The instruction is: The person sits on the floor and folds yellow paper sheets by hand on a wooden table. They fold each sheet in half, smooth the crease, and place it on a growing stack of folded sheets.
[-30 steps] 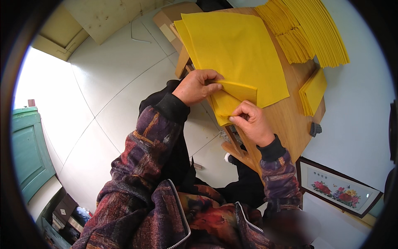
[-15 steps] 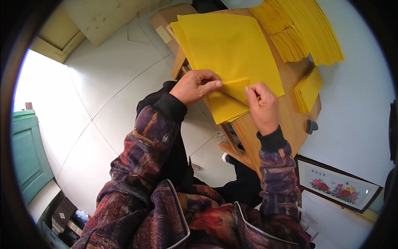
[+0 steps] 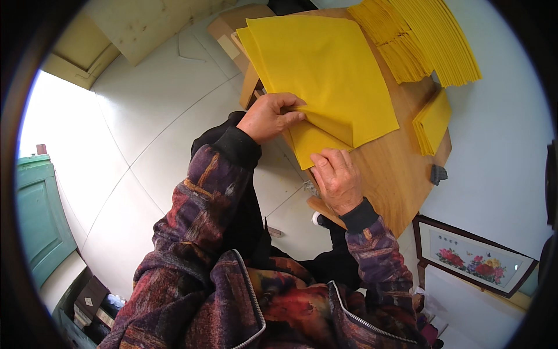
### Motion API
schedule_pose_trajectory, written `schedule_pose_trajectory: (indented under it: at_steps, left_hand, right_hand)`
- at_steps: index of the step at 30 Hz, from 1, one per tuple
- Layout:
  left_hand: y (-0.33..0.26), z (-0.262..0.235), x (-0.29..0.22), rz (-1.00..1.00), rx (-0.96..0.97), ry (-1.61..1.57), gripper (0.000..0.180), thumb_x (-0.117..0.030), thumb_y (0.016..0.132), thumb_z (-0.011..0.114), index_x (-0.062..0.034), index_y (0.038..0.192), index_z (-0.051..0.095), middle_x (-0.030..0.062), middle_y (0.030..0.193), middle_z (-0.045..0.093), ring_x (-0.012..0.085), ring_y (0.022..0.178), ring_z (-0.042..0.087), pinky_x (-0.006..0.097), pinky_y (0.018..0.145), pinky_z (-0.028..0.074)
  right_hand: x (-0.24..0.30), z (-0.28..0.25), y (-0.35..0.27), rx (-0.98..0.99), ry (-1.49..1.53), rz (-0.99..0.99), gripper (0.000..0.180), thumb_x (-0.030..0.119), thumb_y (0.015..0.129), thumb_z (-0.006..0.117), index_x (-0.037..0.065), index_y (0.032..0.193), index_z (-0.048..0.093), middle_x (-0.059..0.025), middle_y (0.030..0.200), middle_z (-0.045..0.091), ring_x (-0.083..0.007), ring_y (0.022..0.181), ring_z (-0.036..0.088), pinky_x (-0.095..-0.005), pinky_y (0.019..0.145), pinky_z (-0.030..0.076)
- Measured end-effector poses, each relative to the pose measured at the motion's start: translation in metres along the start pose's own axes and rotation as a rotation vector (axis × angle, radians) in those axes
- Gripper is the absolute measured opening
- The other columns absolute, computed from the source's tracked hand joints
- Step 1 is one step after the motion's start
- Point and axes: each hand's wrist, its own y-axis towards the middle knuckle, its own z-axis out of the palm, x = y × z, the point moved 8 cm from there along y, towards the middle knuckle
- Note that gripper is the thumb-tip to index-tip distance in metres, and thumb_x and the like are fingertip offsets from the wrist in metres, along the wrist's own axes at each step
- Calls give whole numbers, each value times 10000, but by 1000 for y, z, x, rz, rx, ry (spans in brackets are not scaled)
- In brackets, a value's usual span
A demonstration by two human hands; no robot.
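Observation:
A large yellow felt-like sheet (image 3: 325, 64) lies over the wooden table's left part, with at least one more layer beneath it. My left hand (image 3: 270, 117) is closed, pinching the sheet's left edge between thumb and fingers and raising it into a fold. Below that fold the lower yellow layer (image 3: 317, 142) shows. At its near edge my right hand (image 3: 337, 179) is closed with bent fingers, thumb and fingertips meeting the material at the border; part of that grip is hidden behind the fingers.
Tall stacks of folded yellow pieces (image 3: 439, 43) stand at the table's far right. A smaller yellow bundle (image 3: 433, 122) and a dark grey lump (image 3: 438, 174) sit along the right edge of the wooden table (image 3: 401, 180). A framed flower picture (image 3: 474, 256) leans lower right.
My right hand has let go of the upper sheet's corner and moved down and left to the lower layer's edge. The upper corner has dropped back. My left hand keeps its pinch.

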Motion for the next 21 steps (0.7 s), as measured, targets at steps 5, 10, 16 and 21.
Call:
schedule_pose_trajectory:
  at_steps: [5, 10, 16, 21]
  left_hand:
    - [3, 1, 3, 2, 6, -40, 199, -82, 871, 649, 42, 1025, 627, 62, 884, 662, 127, 832, 604, 262, 778, 493]
    - [2, 2, 7, 6, 2, -78, 204, -71, 872, 645, 47, 1038, 625, 68, 900, 662, 127, 836, 606, 261, 780, 492]
    - [5, 2, 8, 6, 20, -83, 217, -83, 869, 649, 42, 1044, 628, 76, 900, 666, 140, 844, 611, 267, 784, 491]
    - [0, -1, -4, 61, 47, 147, 196, -65, 901, 577, 25, 1071, 615, 55, 957, 640, 141, 926, 581, 278, 839, 467]
  right_hand:
    - [-11, 1, 5, 15, 88, 18, 94, 44, 759, 653, 53, 839, 602, -61, 849, 550, -264, 814, 551, -353, 686, 477]
    - [-23, 1, 13, 80, 314, 89, 77, 26, 769, 641, 37, 801, 572, -85, 820, 552, -285, 782, 553, -357, 671, 471]
    - [-42, 13, 18, 268, 565, 336, 97, -8, 775, 638, 1, 842, 568, -81, 792, 559, -194, 670, 557, -294, 609, 450]
    - [-67, 8, -10, 294, 857, 534, 87, 67, 852, 639, 33, 833, 562, 10, 743, 545, -82, 643, 510, -226, 592, 418]
